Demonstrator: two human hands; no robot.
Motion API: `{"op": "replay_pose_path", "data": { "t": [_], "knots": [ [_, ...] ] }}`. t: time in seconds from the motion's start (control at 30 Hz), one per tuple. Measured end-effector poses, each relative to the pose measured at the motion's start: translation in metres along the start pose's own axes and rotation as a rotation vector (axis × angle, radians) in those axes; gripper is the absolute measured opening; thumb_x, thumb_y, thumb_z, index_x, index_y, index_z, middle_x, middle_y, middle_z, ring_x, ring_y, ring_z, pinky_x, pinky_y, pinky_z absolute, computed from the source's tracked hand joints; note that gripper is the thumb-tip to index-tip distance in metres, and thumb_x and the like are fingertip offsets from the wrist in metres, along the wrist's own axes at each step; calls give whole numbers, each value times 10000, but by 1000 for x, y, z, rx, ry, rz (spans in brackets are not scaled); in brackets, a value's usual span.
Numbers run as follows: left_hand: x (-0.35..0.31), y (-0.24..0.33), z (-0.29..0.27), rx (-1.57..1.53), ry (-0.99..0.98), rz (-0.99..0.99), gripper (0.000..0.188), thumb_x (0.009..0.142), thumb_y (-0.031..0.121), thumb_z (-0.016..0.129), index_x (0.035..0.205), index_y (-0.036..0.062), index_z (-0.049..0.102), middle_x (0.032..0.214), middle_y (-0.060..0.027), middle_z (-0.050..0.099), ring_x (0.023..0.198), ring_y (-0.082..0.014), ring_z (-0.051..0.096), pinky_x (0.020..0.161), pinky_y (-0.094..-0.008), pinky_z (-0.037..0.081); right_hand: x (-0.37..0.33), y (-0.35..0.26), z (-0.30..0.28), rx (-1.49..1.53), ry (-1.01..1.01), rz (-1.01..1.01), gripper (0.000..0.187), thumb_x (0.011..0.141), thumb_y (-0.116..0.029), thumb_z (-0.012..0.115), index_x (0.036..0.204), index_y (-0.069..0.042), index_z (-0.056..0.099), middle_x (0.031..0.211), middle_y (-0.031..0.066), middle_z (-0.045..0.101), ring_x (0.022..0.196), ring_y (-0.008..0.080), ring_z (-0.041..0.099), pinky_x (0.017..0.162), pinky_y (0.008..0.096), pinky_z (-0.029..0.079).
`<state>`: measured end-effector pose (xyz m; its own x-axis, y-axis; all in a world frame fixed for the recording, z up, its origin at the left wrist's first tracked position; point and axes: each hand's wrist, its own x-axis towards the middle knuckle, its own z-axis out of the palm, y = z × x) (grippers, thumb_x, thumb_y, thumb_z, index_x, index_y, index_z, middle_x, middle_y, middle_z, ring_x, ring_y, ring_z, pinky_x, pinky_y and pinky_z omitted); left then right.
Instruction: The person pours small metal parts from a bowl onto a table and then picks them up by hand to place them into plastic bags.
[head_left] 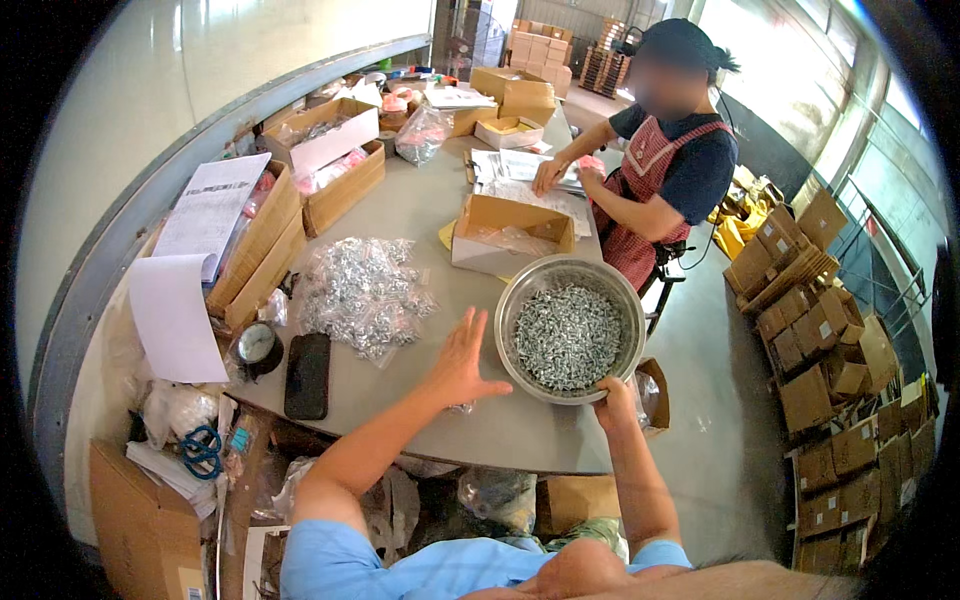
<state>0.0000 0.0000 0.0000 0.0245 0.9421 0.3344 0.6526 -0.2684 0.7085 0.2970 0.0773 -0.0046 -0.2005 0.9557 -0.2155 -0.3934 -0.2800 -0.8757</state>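
Note:
A round metal bowl point(509, 290) filled with small silvery screws point(568, 338) is at the right front of the table. At its near right rim, my right hand point(614, 402) is closed, gripping the edge. My left hand point(463, 362) hovers to the left of the bowl with fingers spread and thumb apart, holding nothing. Beyond it to the left lies a pile of clear plastic bags of small metal parts point(362, 290). Just behind the bowl stands an open cardboard box point(485, 252) with clear plastic inside.
Across the table point(440, 210), a person point(665, 150) in a checked apron handles papers point(530, 180). Along the left edge are cardboard boxes point(345, 190), a dark phone-like object point(307, 376) and a round gauge-like item point(258, 345). Blue-handled scissors point(201, 452) lie lower left; stacked cartons point(830, 400) stand right.

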Motion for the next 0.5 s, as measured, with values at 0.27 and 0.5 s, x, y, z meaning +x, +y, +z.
{"op": "replay_pose_path", "data": {
  "t": [0.27,0.5],
  "knots": [
    [48,-42,24,206,71,114,1323,488,565,832,1486,213,38,1488,-283,-113,1315,-596,-51,1048,-666,118,77,-7,40,-469,-45,-376,391,727,-20,475,1117,5,503,953,70,557,799,153,513,648,301,441],
    [54,-22,21,363,124,-119,1224,482,577,824,1473,278,170,1503,-266,-73,1310,-602,-78,1035,-689,87,102,-27,78,-764,-110,-775,373,739,-13,486,1106,32,534,801,59,587,700,153,518,636,305,460]
  ]
}}
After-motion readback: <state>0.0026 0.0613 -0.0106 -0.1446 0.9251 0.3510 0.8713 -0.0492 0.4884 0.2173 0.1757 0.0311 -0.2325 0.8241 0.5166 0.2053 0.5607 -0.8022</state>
